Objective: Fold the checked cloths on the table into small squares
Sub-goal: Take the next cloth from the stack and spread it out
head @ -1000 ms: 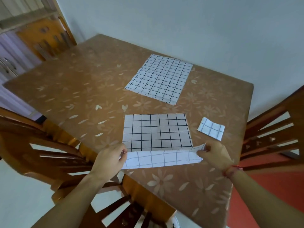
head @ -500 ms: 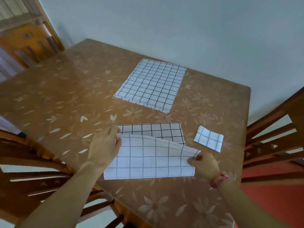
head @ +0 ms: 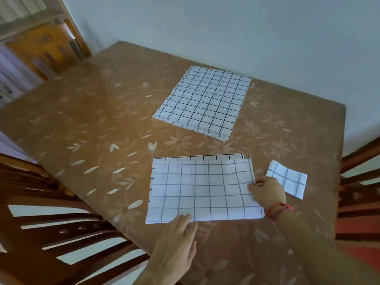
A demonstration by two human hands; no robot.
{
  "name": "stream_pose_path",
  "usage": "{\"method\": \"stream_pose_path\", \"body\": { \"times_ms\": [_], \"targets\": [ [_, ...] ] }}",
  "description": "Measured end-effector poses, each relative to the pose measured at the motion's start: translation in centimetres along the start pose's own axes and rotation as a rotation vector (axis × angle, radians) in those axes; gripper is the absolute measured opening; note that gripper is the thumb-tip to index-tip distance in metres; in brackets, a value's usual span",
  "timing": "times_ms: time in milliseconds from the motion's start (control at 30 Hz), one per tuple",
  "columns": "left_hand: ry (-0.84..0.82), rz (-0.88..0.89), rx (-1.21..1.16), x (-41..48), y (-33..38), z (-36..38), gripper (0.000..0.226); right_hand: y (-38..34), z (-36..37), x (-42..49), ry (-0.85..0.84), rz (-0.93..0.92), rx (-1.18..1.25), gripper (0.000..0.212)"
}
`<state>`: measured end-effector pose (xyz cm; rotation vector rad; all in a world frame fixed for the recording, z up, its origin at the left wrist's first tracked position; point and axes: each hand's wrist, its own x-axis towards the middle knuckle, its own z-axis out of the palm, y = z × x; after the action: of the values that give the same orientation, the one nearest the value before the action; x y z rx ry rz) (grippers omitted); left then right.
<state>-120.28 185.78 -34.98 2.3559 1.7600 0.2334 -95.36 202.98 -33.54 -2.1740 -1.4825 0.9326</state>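
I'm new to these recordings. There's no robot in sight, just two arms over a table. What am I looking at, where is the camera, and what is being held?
There is no machine here. A person works with bare hands, and every picture comes from one wide-angle camera worn on their head, looking forward and down. That is why the arms enter from the bottom and straight edges look bent. On the brown flowered table lie three checked pieces: a flat cloth on the far side, a small folded square on the right, and a half-folded cloth nearest the person. The right hand, with a red thread at the wrist, pinches that cloth's right edge. The left hand rests straight fingers on its near edge.
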Motion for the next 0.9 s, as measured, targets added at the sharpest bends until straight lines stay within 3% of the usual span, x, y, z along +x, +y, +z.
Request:
{"method": "stream_pose_path", "body": {
  "times_ms": [133, 300, 467, 700, 900],
  "targets": [
    [-0.044, 0.003, 0.031, -0.5, 0.4, 1.6, 0.045, -0.7, 0.1, 0.8, -0.006, -0.022, -0.041, 0.010],
    [-0.085, -0.031, 0.023, -0.3, 0.1, 2.3, 0.051, -1.2, 0.3, 1.2, 0.028, -0.063, -0.081, 0.033],
    [-0.080, -0.035, 0.040, 0.3, 0.3, 2.4, 0.053, 0.2, 1.9, -1.6, 0.166, -0.524, -0.357, 0.047],
    [-0.079, -0.053, 0.039, 0.3, 1.0, 2.5, 0.055, 3.5, 7.3, -10.9, -0.089, -0.944, -0.625, 0.054],
    [-0.127, -0.117, 0.060, -0.2, 0.8, 2.7, 0.060, 3.6, 8.8, -12.5, -0.169, -0.966, -0.692, 0.058]
  ]
}}
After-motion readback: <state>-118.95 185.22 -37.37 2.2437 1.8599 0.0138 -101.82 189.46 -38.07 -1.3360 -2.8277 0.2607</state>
